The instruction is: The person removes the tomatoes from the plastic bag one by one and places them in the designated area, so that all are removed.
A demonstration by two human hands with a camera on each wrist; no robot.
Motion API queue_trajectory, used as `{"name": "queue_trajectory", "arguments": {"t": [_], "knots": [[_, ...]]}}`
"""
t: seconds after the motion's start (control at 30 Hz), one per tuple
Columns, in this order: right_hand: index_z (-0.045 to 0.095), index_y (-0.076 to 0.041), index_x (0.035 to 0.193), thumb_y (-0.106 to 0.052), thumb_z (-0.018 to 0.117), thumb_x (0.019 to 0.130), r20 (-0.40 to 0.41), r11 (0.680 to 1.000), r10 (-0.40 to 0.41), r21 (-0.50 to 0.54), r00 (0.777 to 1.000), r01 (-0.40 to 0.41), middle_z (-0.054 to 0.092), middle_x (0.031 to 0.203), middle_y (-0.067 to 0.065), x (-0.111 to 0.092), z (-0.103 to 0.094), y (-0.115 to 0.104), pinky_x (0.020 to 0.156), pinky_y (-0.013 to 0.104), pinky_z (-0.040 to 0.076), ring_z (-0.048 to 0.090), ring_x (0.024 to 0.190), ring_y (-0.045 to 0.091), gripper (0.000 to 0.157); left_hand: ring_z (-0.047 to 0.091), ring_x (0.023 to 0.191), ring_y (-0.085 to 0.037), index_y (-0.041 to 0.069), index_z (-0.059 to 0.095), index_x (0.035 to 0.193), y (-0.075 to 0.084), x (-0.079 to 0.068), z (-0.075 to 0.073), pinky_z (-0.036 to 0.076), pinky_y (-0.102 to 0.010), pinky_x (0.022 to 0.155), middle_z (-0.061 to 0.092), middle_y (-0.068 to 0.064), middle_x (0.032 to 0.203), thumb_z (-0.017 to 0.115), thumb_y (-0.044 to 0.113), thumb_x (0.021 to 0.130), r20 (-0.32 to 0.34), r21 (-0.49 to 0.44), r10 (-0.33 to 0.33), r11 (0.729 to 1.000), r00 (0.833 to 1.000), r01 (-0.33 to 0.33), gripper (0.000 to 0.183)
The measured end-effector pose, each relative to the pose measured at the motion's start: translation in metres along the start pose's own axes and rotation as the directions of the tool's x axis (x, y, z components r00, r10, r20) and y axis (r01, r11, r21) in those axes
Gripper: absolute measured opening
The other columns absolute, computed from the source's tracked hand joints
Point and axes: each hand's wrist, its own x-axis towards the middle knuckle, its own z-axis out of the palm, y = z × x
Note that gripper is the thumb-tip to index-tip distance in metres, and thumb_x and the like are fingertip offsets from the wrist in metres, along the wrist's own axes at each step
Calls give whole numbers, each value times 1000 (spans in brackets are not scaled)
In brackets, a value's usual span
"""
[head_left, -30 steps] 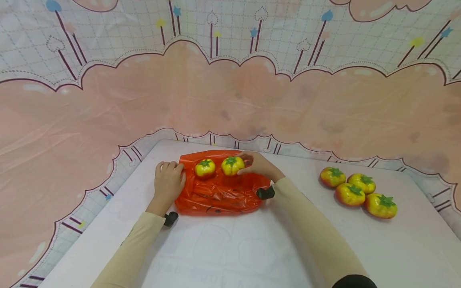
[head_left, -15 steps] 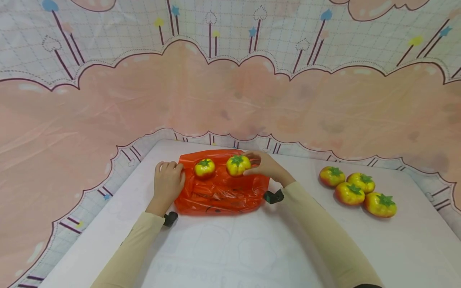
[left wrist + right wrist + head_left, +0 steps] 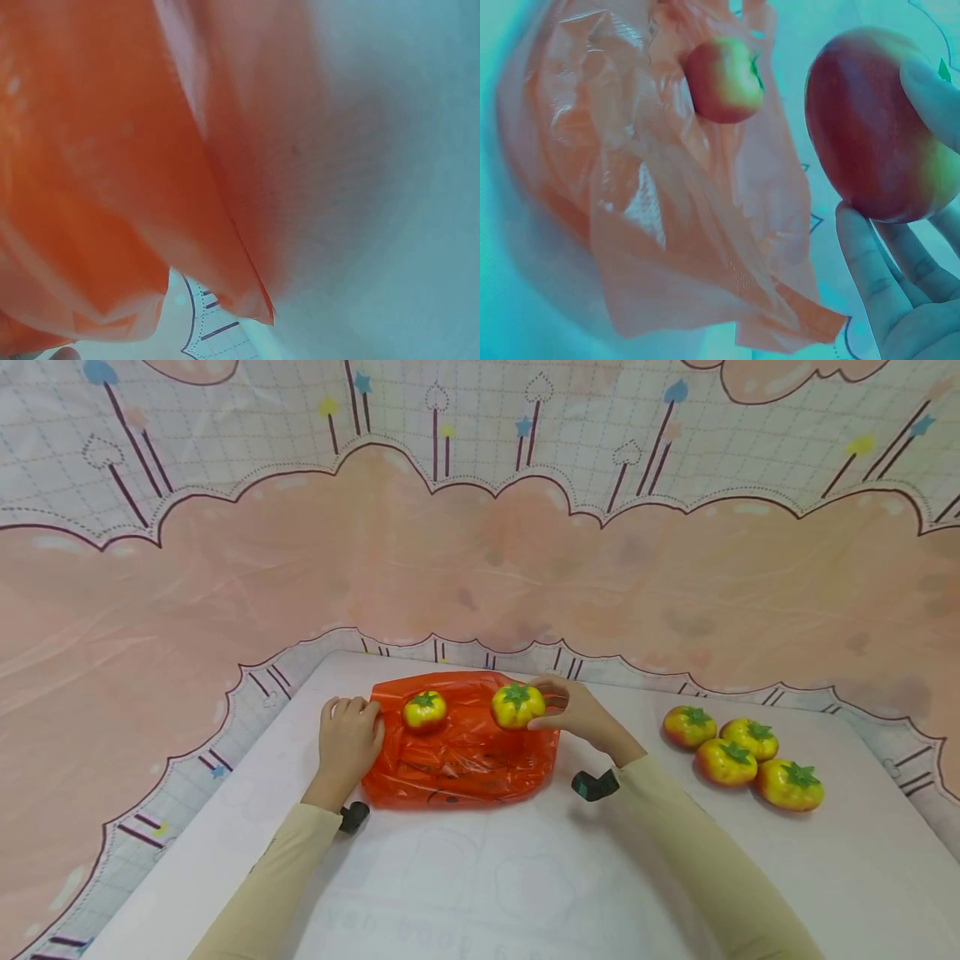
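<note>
An orange-red plastic bag [image 3: 465, 768] lies flattened on the white table, and a persimmon [image 3: 425, 712] sits on its upper left part. My left hand [image 3: 348, 743] holds the bag's left edge with bent fingers; in the left wrist view the bag [image 3: 97, 187] covers most of that hand. My right hand [image 3: 573, 714] grips a second persimmon [image 3: 518, 706], yellow on top with a green calyx, over the bag's right part. Up close in the right wrist view, thumb and fingers hold this persimmon [image 3: 870, 127] from the side, its reddish underside toward the camera.
Several more persimmons [image 3: 726, 763] lie clustered at the right side of the table [image 3: 480, 885]. Behind the table hangs a peach and white printed cloth [image 3: 465, 560]. A small black device sits at each wrist.
My right hand has moved right with the persimmon, from the middle of the bag toward its right edge. My left hand and the other persimmon have stayed in place.
</note>
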Motion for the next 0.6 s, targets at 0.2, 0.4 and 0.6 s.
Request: {"name": "queue_trajectory", "arguments": {"t": [0.2, 0.4, 0.6], "knots": [[47, -8, 131, -18, 75, 78, -52, 1000, -9, 8, 999, 10, 50, 134, 14, -13, -8, 4, 100, 43, 46, 50, 123, 33, 61, 56, 96, -37, 1, 66, 95, 0, 0, 0, 36, -55, 103, 65, -20, 96, 62, 13, 85, 5, -4, -1, 1000, 1000, 1, 17], [44, -9, 134, -18, 75, 79, -121, 1000, 7, 25, 993, -5, 47, 137, 13, -25, -17, 9, 101, 43, 45, 48, 125, 33, 63, 56, 96, -37, 1, 65, 94, -1, 0, 1, 35, -55, 103, 65, -20, 96, 61, 13, 85, 3, -8, 0, 1000, 1000, 0, 16], [43, -11, 136, -22, 75, 79, -170, 1000, 26, 4, 985, -25, 46, 140, 14, -36, -28, 18, 102, 46, 43, 47, 127, 35, 66, 56, 95, -37, 1, 65, 93, 0, 0, 1, 36, -55, 102, 65, -20, 94, 62, 12, 85, -9, -10, 11, 1000, 1000, -11, 15]]}}
